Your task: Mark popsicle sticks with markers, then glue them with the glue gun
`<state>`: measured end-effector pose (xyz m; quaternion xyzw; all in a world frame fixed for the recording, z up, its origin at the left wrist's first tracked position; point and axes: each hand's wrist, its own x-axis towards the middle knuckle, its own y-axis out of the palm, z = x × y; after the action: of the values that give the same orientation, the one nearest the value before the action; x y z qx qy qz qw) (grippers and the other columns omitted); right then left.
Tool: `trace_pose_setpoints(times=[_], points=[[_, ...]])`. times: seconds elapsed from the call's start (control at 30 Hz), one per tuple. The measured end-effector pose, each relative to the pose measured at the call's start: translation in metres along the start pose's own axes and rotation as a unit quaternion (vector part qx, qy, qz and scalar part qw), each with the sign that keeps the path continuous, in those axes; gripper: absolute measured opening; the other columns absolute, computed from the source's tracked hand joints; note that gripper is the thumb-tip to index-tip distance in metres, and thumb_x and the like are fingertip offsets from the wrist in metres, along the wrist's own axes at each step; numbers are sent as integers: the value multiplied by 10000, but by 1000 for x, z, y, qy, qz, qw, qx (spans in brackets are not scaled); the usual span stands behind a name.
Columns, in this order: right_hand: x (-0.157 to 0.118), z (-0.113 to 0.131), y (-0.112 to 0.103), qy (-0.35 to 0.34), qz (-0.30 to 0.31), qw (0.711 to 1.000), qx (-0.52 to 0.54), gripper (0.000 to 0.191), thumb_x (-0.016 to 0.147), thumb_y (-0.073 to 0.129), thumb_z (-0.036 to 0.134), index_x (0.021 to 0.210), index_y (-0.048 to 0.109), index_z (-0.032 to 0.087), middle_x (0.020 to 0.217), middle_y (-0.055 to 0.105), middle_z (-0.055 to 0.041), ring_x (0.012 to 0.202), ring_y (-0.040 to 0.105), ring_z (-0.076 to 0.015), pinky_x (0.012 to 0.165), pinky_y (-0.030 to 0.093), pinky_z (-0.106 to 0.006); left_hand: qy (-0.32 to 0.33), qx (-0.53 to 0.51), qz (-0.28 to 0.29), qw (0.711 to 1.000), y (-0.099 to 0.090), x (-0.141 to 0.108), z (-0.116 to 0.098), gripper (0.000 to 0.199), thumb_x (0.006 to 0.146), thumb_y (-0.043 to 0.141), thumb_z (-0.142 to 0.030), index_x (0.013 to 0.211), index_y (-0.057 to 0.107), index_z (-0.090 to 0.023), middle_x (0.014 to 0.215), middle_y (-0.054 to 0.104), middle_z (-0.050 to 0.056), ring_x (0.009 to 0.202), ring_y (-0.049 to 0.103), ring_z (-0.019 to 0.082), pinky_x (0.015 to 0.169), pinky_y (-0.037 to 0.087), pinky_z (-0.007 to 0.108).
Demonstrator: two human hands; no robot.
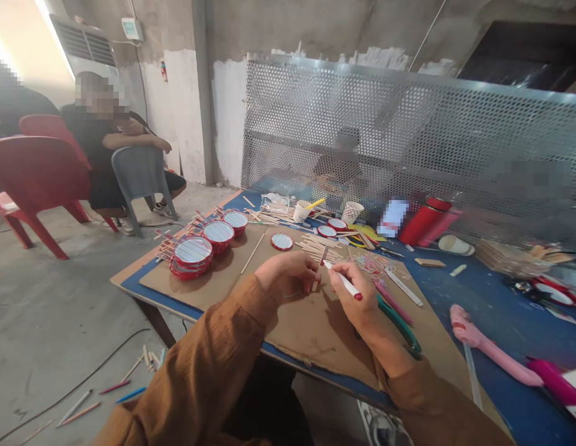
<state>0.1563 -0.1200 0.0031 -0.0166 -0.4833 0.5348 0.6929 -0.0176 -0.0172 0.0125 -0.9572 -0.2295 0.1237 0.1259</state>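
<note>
My left hand [288, 277] pinches a short wooden craft stick [314, 279] upright above a brown cardboard sheet [316, 328]. My right hand [355, 292] is shut on a white marker [344, 284] with a red end, its tip at the top of that stick. Just beyond my hands lies a loose pile of craft sticks [321, 248]. A small red-rimmed round piece [282, 241] sits to their left. Red-rimmed round pieces [192, 255] stand in a stack, with similar ones [218, 234] behind. Green-handled pliers [402, 327] and a pink marker [394, 303] lie right of my right hand.
The cardboard rests on a blue-topped table [497, 310] holding a red flask [422, 223], paper cups [352, 212] and pink objects. A perforated metal screen [362, 136] stands behind it. A seated person [102, 136] and red chairs [37, 179] are left; sticks and pencils lie on the floor.
</note>
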Motion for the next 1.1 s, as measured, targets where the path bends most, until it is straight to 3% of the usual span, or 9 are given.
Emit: trace_pose_setpoints(times=[0.23,0.47,0.63,1.1], points=[[-1,0,0,27,-18,999,-2,182,929,551,395,857,595,234,685,644,5,636,608,-172,599,469,-278,-8,3,4,1000,-1,1,1,145,850,609,-210,737,664,-138,584,663,19,601,626,133,701,481,265],[0,0,1,12,3,1000,11,184,914,568,407,859,593,233,681,648,7,598,595,-165,593,468,-280,-4,11,-6,1000,-1,1,2,163,848,631,-223,711,645,-136,590,664,22,609,625,131,700,473,258],[0,3,0,21,-25,999,-3,187,920,557,392,832,593,231,686,652,-2,635,607,-175,622,476,-289,-12,3,-2,1000,-1,2,2,140,848,616,-207,736,660,-135,577,665,21,590,635,137,688,479,264],[1,6,1,20,-26,999,18,186,905,566,387,822,595,223,660,639,11,577,584,-152,593,469,-267,2,1,7,1000,-1,2,4,143,843,619,-232,740,650,-138,594,672,18,615,650,141,708,482,267]])
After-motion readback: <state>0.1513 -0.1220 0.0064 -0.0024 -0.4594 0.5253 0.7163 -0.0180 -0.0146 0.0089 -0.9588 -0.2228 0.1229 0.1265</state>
